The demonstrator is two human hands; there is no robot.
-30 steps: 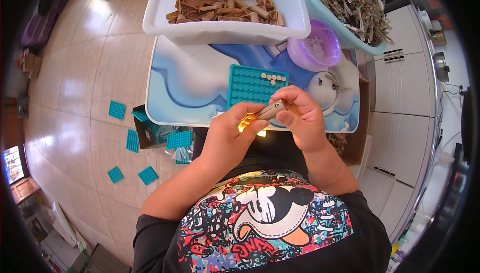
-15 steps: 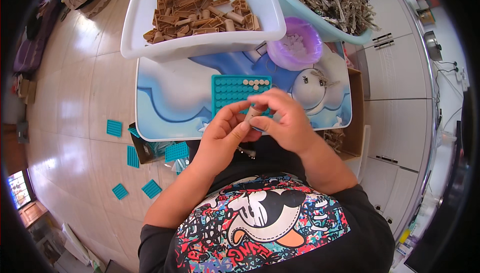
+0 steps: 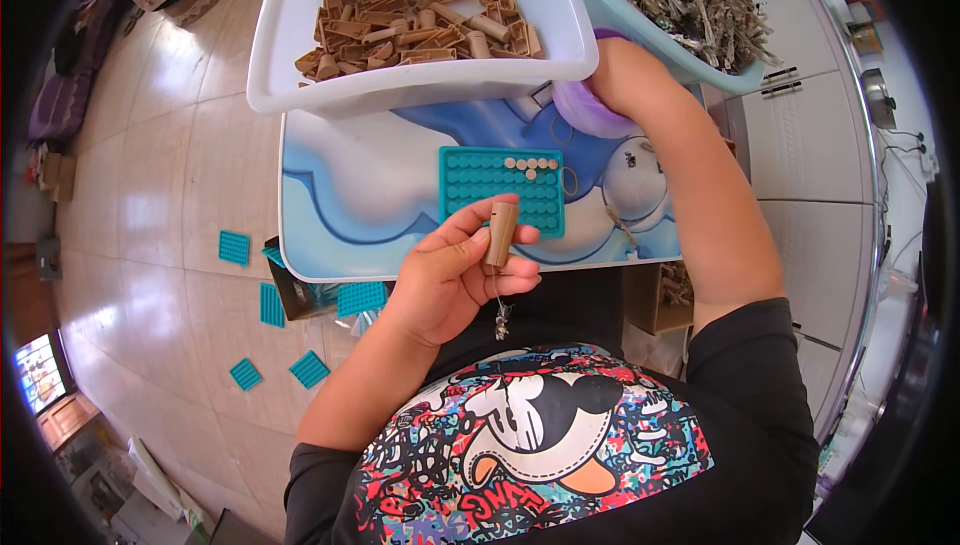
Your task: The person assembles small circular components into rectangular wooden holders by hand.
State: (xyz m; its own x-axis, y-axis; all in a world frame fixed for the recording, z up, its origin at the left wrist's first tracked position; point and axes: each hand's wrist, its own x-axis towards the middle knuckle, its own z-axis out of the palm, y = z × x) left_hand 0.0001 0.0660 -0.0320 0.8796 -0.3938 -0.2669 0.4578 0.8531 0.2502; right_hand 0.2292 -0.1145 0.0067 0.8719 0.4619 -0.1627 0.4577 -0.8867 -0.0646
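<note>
Left hand [image 3: 448, 280]: I see it pinching tan, tapered plastic tube [image 3: 502, 230], long axis pointing away from torso, slight tilt; thin wire with small metallic cluster [image 3: 502, 323] hangs below. Rectangular teal tray [image 3: 480, 190] just beyond tube. Right hand [image 3: 620, 67] well apart, dipped into round purple tub [image 3: 585, 115], ahead-right of tube; fingers hidden, can't tell grip. Left nearer tube.

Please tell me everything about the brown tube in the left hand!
The brown tube is smooth and plastic-looking, with a small dark mark near its top. In the picture it points up, slightly tilted, held between the thumb and fingers of the left hand, near the teal tray. A thin wire dangles beneath, ending in a small silvery cluster.
</note>
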